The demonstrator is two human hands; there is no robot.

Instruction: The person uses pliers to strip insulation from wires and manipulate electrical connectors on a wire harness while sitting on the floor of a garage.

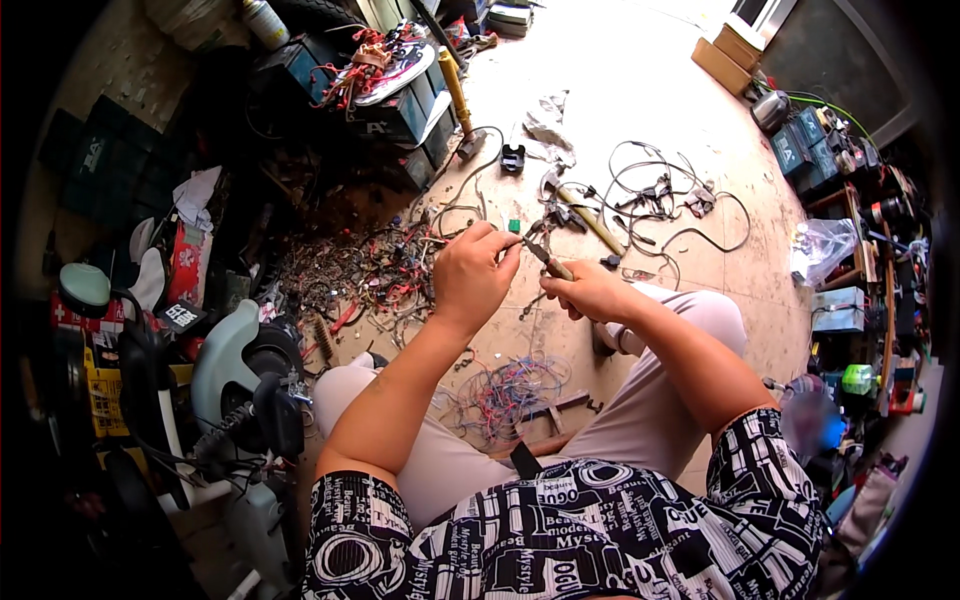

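My left hand (472,272) is closed in a pinch on a small thin piece, too small to make out, at the tip of a dark-bladed tool. My right hand (580,295) grips this tool (556,266) by its brownish handle, the blade angled up and left toward my left fingertips. A small green block (514,226) shows just beyond my fingers. Scattered wire scraps (350,270) lie left of my hands, and a tangle of thin coloured wires (505,385) lies between my legs.
Black cables (705,245) and a long olive tube (600,228) lie ahead on the floor. Stacked batteries (410,120) stand at back left, a grey scooter part (225,370) at left, cluttered shelves (840,310) at right, cardboard boxes (722,70) by the doorway.
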